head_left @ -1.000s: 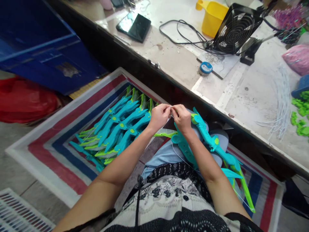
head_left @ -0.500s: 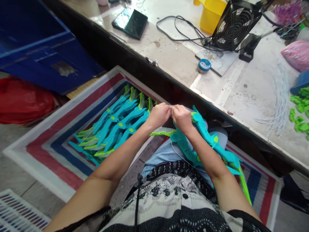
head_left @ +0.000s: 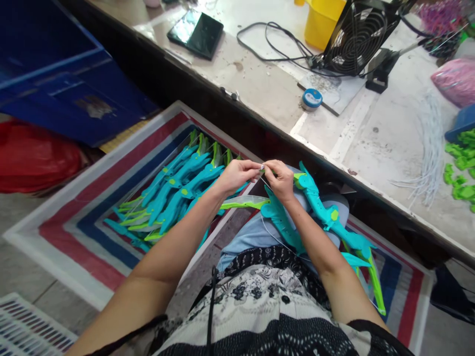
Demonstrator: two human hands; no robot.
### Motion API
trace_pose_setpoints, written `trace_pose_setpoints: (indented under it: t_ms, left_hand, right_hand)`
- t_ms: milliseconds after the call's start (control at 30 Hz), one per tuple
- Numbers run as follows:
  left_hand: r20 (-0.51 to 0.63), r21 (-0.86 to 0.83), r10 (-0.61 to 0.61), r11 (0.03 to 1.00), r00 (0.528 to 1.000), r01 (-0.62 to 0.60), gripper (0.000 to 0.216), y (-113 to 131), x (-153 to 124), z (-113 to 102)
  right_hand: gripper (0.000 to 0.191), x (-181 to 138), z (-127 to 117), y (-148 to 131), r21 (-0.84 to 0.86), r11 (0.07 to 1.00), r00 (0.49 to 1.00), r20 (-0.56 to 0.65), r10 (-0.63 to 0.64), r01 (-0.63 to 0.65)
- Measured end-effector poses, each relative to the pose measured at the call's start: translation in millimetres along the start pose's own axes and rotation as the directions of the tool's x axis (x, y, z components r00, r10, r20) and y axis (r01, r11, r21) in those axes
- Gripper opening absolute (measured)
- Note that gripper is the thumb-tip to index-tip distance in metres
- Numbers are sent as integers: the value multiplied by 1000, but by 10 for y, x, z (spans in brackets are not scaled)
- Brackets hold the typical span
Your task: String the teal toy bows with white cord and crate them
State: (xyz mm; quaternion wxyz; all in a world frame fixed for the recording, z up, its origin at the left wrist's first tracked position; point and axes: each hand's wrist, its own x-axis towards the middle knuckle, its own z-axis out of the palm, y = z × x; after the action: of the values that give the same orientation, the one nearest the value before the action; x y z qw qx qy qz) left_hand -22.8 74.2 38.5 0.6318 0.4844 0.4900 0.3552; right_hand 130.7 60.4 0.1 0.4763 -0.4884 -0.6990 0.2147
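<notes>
My left hand (head_left: 237, 175) and my right hand (head_left: 281, 179) meet over my lap, each closed in a pinch on a thin white string at the green tip of a teal toy bow (head_left: 326, 212). That bow lies across my knees and runs down to the right, ending in a green limb (head_left: 375, 289). A second teal piece (head_left: 280, 220) rests on my lap under my right wrist. The string trails down over my light blue trousers (head_left: 252, 237).
A striped woven bag (head_left: 92, 198) on the floor at left holds several finished teal and green bows (head_left: 178, 190). The workbench (head_left: 371, 148) ahead carries a phone (head_left: 196, 33), black fan (head_left: 358, 37), yellow cup (head_left: 322, 20), blue spool (head_left: 311, 99), white strings (head_left: 430, 153), green parts (head_left: 462, 173).
My left hand has drawn slightly left, so the fingertips of both hands now show pinching the string. The view has shifted a little; the bow stays on my lap.
</notes>
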Motion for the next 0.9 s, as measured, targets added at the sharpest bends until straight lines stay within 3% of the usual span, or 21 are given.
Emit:
trace_pose_setpoints:
  t_ms: [167, 233, 400, 567, 733, 900]
  left_hand:
    - [-160, 222, 98, 973, 982, -61, 27, -107, -5, 43]
    - [-188, 236, 118, 969, 975, -72, 29, -165, -7, 77]
    - [-92, 136, 92, 988, 991, -79, 35, -272, -37, 62]
    - [-44, 291, 125, 951, 991, -107, 27, -332, -84, -7]
    - [-81, 458, 182, 880, 980, -126, 24, -383, -51, 9]
    - [-107, 423, 282, 881, 954, -213, 28, -291, -286, 50]
  right_hand:
    - [21, -58, -3, 23, 39, 999, 1000, -14, -3, 4]
    - [20, -95, 3, 39, 27, 1000, 1000, -20, -2, 2]
    - [20, -181, 22, 66, 11, 999, 999, 10, -31, 31]
    - [23, -231, 67, 99, -108, 993, 998, 44, -41, 46]
    - [21, -228, 106, 175, -147, 988, 999, -29, -41, 36]
    - [18, -191, 36, 226, -127, 992, 1000, 26, -16, 20]
